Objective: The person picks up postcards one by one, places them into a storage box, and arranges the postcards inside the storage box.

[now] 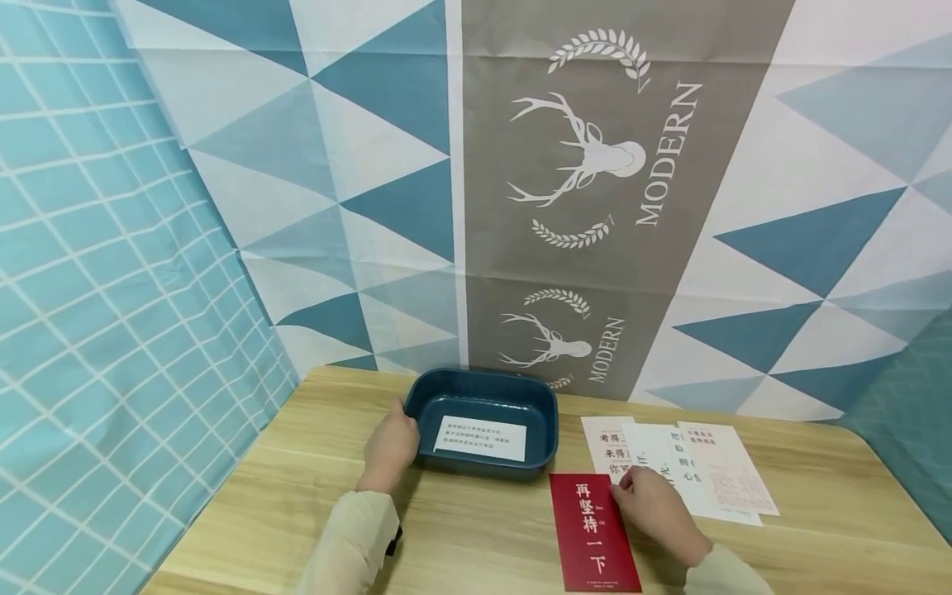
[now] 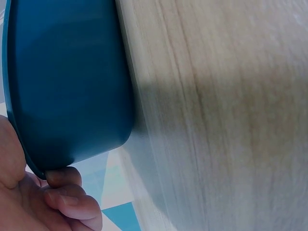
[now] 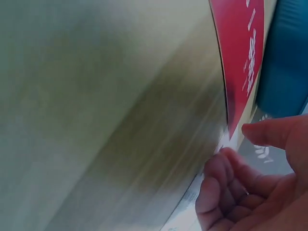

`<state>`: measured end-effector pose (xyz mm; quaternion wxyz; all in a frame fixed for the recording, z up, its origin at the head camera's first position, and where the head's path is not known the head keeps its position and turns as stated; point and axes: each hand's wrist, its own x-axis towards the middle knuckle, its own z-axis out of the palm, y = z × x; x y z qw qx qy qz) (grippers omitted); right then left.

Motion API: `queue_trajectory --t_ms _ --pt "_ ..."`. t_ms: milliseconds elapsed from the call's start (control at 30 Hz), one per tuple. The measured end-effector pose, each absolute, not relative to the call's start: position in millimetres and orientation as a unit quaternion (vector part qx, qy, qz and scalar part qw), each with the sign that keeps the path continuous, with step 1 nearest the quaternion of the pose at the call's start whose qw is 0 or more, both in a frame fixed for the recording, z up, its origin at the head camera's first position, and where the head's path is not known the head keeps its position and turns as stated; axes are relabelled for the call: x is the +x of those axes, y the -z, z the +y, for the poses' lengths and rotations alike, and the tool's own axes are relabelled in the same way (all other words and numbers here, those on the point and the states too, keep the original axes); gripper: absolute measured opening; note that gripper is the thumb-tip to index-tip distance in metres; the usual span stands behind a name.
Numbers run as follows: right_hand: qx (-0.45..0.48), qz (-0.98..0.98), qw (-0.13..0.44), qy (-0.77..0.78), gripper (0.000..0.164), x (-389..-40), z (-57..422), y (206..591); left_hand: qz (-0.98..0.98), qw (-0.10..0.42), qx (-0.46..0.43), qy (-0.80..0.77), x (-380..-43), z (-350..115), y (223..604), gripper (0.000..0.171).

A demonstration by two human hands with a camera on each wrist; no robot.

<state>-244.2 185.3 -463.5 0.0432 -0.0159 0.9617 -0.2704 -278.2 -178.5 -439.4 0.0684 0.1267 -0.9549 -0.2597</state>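
Observation:
At the left end of a dark blue plastic tray (image 1: 487,473), my left hand (image 1: 391,446) grips the rim; in the left wrist view its curled fingers (image 2: 72,202) are under the lip. A white card with printed lines (image 1: 482,438) lies inside the tray. Just in front of the tray's right side is a red card with white characters (image 1: 595,537). My right hand (image 1: 658,508) is at that card's right edge. In the right wrist view, the thumb (image 3: 269,131) and forefinger stand apart around the card's corner, with a gap showing.
Several white printed cards (image 1: 736,475) overlap on the wooden table (image 1: 476,537) right of the tray, partly behind my right hand. A patterned cloth wall (image 1: 543,248) rises behind the table's back edge, and a blue checked sheet (image 1: 111,330) hangs on the left.

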Motion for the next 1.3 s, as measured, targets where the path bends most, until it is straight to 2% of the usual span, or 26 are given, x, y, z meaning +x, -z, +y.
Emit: queue_trajectory --t_ms 300,400,700,1300 --pt "0.022 0.963 0.087 0.252 0.054 -235.8 166.7 461.6 -0.956 0.069 0.124 0.257 -276.9 -178.7 440.8 0.027" --pt "0.026 0.966 0.088 0.241 0.061 -234.7 163.5 461.6 -0.957 0.068 0.121 0.254 -277.5 -178.5 440.8 0.027" --pt "0.013 0.975 0.075 0.209 0.043 -238.2 159.9 457.1 -0.956 0.062 0.122 0.258 -278.5 -177.9 436.5 0.028" --pt "0.053 0.964 0.103 0.24 0.041 -240.9 160.7 451.5 -0.959 0.051 0.121 0.253 -279.7 -179.0 435.0 0.035"
